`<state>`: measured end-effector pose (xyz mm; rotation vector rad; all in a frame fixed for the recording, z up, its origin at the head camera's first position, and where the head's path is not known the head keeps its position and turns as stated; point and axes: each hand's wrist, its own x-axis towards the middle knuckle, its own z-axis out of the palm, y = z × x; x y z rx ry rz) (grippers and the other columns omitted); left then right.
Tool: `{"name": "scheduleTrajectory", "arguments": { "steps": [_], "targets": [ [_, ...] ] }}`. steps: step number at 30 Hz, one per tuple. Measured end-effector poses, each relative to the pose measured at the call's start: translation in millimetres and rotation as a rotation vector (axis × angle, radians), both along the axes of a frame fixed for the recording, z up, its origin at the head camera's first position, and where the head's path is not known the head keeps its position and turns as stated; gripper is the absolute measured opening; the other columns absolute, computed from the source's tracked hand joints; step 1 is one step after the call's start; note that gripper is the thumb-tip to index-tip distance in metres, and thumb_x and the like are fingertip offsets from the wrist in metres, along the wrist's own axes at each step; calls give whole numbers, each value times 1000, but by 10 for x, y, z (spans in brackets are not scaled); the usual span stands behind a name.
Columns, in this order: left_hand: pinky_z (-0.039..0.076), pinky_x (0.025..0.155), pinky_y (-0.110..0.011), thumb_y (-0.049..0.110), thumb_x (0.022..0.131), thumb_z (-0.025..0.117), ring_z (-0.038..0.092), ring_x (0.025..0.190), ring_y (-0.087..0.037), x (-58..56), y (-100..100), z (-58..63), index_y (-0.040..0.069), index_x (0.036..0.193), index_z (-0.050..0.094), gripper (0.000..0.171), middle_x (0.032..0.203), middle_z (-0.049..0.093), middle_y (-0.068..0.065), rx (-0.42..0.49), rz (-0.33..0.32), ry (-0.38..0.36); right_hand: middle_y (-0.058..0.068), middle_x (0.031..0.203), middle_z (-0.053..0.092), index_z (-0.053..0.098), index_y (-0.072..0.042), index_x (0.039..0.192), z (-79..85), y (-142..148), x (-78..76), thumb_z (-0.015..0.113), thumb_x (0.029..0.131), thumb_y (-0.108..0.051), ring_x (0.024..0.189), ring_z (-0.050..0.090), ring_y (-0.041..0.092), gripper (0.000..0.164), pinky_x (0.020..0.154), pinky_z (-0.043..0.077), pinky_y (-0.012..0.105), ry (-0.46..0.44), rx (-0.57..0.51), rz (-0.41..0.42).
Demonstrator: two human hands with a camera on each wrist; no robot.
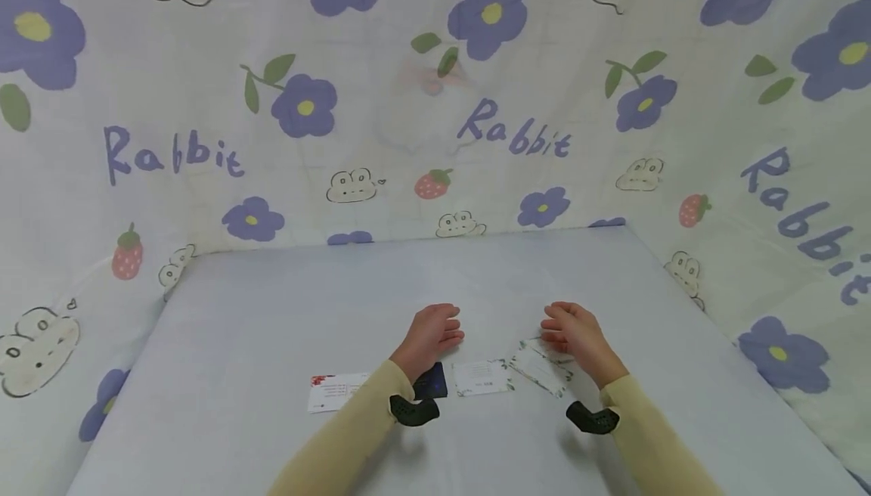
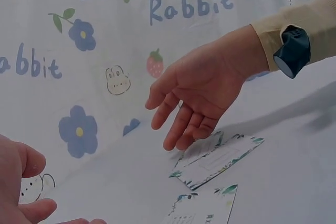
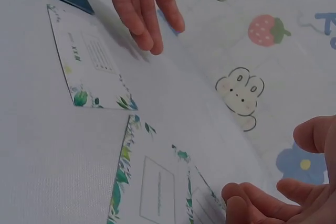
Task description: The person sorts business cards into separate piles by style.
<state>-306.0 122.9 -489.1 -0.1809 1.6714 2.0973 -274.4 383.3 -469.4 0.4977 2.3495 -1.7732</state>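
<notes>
In the head view my left hand (image 1: 430, 336) hovers over the dark blue card (image 1: 431, 381), fingers loosely bent and holding nothing. The right hand (image 1: 574, 333) is held above the right-hand cards, its palm turned inward and nothing in its grasp. Below it a leaf-bordered white card (image 1: 540, 370) overlaps another leaf-bordered card (image 3: 202, 203), partly hidden by that hand. Between the hands lies a further white card (image 1: 483, 377) with green leaf corners. A white card with red flowers (image 1: 333, 392) is at the left, partly covered by the left sleeve.
The cards lie in a rough row on a pale tabletop (image 1: 272, 314). A white curtain (image 1: 381, 133) printed with flowers, rabbits and strawberries rises behind the table and along its sides. Each wrist carries a black strap-like device (image 1: 415, 410).
</notes>
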Motion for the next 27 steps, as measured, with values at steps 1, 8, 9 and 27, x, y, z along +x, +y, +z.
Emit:
{"name": "scheduleTrajectory", "arguments": {
  "steps": [1, 8, 9, 27],
  "targets": [
    [48, 101, -40, 25, 97, 53, 59, 118, -35, -10, 46, -5, 4, 146, 37, 56, 143, 47, -25, 3, -4, -1, 24, 132, 55, 31, -1, 146, -6, 34, -5, 49, 100, -39, 84, 66, 11, 63, 74, 52, 23, -6, -2, -10],
    [48, 101, -41, 27, 97, 56, 58, 120, -36, 8, 374, 58, 5, 146, 37, 57, 141, 48, -27, 3, -125, -6, 24, 129, 58, 31, 0, 146, 7, 201, 75, 49, 100, -37, 83, 64, 12, 62, 73, 52, 23, -39, 68, -48],
    [48, 101, -41, 27, 97, 56, 58, 120, -36, 18, 420, 73, 4, 146, 37, 58, 141, 47, -27, -1, -153, -6, 24, 128, 58, 32, 0, 146, 13, 218, 91, 48, 100, -37, 83, 64, 12, 61, 73, 52, 23, -39, 85, -47],
    [51, 95, -39, 30, 95, 59, 63, 107, -30, 83, 792, 107, 3, 142, 42, 57, 134, 54, -25, -154, -256, 16, 23, 120, 63, 37, 0, 142, 17, 406, 396, 50, 100, -34, 81, 64, 18, 56, 73, 52, 27, -66, 167, -50]
  ]
}}
